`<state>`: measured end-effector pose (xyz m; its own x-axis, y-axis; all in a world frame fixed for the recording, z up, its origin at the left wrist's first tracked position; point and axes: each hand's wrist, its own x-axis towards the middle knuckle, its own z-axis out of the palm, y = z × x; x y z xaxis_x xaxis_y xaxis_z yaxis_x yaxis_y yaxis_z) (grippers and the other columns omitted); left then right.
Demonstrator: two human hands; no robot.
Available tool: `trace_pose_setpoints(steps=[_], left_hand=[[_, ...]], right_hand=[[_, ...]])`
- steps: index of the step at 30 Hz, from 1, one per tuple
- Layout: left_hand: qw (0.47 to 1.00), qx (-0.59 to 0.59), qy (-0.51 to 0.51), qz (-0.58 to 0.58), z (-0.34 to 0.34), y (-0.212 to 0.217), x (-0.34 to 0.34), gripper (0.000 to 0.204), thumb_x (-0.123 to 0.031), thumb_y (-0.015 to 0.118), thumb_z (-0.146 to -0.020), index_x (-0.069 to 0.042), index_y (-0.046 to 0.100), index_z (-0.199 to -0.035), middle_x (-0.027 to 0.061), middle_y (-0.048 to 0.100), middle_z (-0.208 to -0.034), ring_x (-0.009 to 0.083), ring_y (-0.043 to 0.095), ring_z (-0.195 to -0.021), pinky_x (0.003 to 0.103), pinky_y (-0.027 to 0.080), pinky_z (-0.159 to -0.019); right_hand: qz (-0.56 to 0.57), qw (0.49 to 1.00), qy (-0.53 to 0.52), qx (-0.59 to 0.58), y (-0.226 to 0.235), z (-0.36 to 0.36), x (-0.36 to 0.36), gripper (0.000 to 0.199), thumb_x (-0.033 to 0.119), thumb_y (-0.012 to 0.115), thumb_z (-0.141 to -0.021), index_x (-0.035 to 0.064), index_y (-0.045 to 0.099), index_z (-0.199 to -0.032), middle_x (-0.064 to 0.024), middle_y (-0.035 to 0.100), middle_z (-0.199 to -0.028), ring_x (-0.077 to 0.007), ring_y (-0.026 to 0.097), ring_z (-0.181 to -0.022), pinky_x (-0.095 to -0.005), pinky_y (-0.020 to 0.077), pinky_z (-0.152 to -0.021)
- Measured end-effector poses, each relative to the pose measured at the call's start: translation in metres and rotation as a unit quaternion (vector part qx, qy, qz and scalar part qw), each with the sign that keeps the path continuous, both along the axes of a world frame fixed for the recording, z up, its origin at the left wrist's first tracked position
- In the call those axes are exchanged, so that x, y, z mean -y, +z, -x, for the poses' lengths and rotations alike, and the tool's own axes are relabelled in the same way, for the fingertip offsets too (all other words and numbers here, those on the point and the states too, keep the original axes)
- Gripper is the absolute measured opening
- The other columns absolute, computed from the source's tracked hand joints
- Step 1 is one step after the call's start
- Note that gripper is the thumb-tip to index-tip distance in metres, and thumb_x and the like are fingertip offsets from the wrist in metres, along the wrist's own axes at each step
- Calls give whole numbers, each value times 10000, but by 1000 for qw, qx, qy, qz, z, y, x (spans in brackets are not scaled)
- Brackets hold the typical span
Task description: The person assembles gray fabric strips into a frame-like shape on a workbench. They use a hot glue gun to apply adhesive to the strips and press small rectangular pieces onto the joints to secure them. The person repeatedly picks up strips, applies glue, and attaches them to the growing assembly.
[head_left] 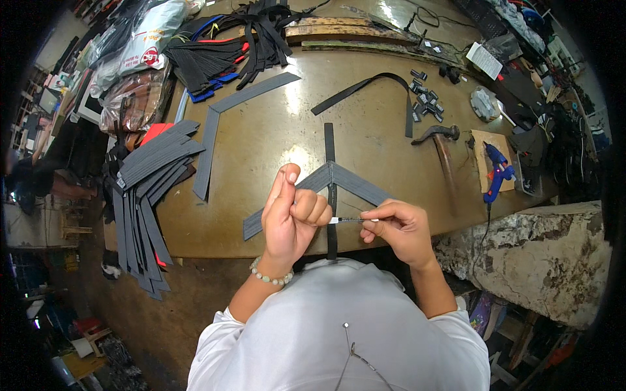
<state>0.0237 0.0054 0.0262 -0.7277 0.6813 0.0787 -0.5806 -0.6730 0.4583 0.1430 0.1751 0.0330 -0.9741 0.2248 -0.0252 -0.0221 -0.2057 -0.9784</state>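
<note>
Worn workbench (274, 137), grey strap (339, 179), thin tool (349, 220) between both hands

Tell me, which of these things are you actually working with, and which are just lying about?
In use:
left hand
right hand
thin white-tipped tool
black strap
grey V-shaped piece

Lying about:
hammer
blue glue gun
small black clips
stack of grey strips
looped black strap

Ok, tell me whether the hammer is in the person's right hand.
No, the hammer lies on the table, while the right hand pinches a thin tool.
</note>
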Motion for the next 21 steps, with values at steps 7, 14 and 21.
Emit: trace_pose_setpoints(steps=[7,14,21], left_hand=[[976,-4,195,-101,43,36,55,241,-261,312,-1087,-143,515,-1143,-83,175,-572,48,161,-480,237,190,-449],[987,68,126,-75,25,-9,55,268,-270,277,-1096,-163,505,-1184,-66,179,-585,75,168,-503,238,199,-480],[985,100,100,-97,19,11,53,280,-279,262,-1098,-163,502,-1184,-57,182,-591,79,185,-518,245,223,-496]], right_hand=[[6,958,-278,65,39,-10,-40,130,33,703,-880,-28,697,-994,-106,713,-877,-133,679,-691,-258,576,-660],[-117,993,31,-16,-8,8,24,596,-11,782,-775,48,571,-1329,-128,578,-1226,-161,618,-1001,-268,582,-769],[-216,954,3,-209,-6,37,61,549,16,804,-752,51,613,-1265,-113,602,-1159,-187,641,-902,-277,573,-771]])
